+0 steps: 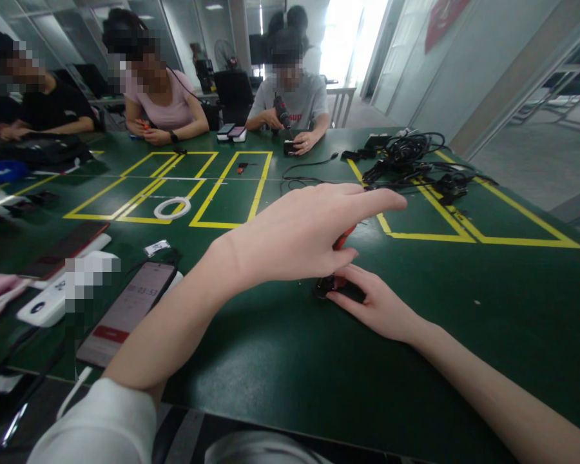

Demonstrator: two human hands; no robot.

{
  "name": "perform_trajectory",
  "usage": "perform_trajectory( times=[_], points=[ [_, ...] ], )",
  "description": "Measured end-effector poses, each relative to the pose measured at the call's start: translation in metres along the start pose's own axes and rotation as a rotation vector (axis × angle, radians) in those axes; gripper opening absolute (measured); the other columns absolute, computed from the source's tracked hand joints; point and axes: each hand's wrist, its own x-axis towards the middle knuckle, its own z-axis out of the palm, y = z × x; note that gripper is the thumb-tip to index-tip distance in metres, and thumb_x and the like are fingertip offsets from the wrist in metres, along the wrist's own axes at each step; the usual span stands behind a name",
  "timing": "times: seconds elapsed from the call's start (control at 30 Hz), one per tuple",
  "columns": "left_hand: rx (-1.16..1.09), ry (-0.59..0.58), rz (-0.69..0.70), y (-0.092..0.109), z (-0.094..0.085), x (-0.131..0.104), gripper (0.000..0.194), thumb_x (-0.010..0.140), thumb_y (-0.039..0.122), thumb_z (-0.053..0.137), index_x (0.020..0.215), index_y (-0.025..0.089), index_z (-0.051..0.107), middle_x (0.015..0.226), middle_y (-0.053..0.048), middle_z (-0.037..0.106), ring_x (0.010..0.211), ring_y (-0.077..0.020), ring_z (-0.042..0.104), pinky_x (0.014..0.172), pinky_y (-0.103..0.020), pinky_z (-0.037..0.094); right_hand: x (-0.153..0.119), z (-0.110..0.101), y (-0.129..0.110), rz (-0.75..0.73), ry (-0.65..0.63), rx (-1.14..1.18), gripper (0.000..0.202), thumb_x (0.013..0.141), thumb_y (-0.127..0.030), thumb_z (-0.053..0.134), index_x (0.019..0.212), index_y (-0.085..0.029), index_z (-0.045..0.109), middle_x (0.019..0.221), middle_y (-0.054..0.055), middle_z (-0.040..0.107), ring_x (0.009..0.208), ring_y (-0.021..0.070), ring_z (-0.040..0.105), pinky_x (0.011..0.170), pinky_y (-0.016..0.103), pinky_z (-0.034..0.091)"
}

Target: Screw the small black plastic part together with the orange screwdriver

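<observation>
My left hand reaches across the middle of the table, back up, with its index finger stretched out to the right. Beneath its palm, between thumb and fingers, shows a bit of an orange-handled tool; the rest of that tool is hidden. Just below, my right hand is closed around a small black part, holding it low at the tabletop. The left thumb comes close to the right fingers. Whether the tool touches the black part is hidden.
Left of my forearm lie a phone with a running timer, a white power strip and cables. A white tape roll sits beyond. Tangled black cables lie far right. Across the green table, a co-worker holds a power drill.
</observation>
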Motion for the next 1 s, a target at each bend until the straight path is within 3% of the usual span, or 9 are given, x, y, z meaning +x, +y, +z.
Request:
perform_trajectory(
  times=[0.53, 0.67, 0.87, 1.0],
  points=[
    [0.033, 0.031, 0.000, 0.0006, 0.0012, 0.0010, 0.063, 0.086, 0.009, 0.049, 0.147, 0.023, 0.055, 0.127, -0.011, 0.063, 0.113, -0.0237, 0.064, 0.089, -0.031, 0.055, 0.0009, 0.0002, -0.0020, -0.009, 0.008, 0.001, 0.013, 0.104, -0.030, 0.061, 0.112, -0.021, 0.067, 0.096, 0.008, 0.073, 0.084, 0.0231, 0.071, 0.078, 0.036, 0.063],
    [0.046, 0.024, -0.027, 0.0025, 0.0000, 0.0012, 0.060, 0.088, 0.010, 0.048, 0.146, 0.024, 0.056, 0.126, -0.010, 0.065, 0.108, -0.0224, 0.066, 0.087, -0.031, 0.054, 0.0008, -0.0002, -0.0018, -0.004, -0.003, 0.010, 0.017, 0.103, -0.028, 0.061, 0.117, -0.021, 0.066, 0.103, 0.009, 0.073, 0.089, 0.0242, 0.071, 0.080, 0.037, 0.063],
    [0.070, 0.030, -0.002, 0.0034, -0.0008, 0.0019, 0.054, 0.087, 0.011, 0.049, 0.139, 0.022, 0.061, 0.119, -0.010, 0.068, 0.107, -0.0241, 0.066, 0.088, -0.033, 0.055, 0.0007, 0.0002, -0.0013, -0.003, 0.010, 0.002, 0.014, 0.101, -0.029, 0.061, 0.112, -0.021, 0.067, 0.093, 0.008, 0.072, 0.083, 0.0239, 0.069, 0.077, 0.037, 0.062],
    [0.076, 0.021, -0.029, 0.0025, -0.0003, 0.0023, 0.053, 0.088, 0.011, 0.049, 0.138, 0.021, 0.063, 0.117, -0.010, 0.070, 0.102, -0.0226, 0.068, 0.083, -0.032, 0.054, 0.0008, 0.0003, -0.0019, -0.004, -0.002, 0.010, 0.017, 0.101, -0.027, 0.061, 0.116, -0.021, 0.065, 0.102, 0.009, 0.073, 0.088, 0.0242, 0.071, 0.079, 0.037, 0.063]
  ],
)
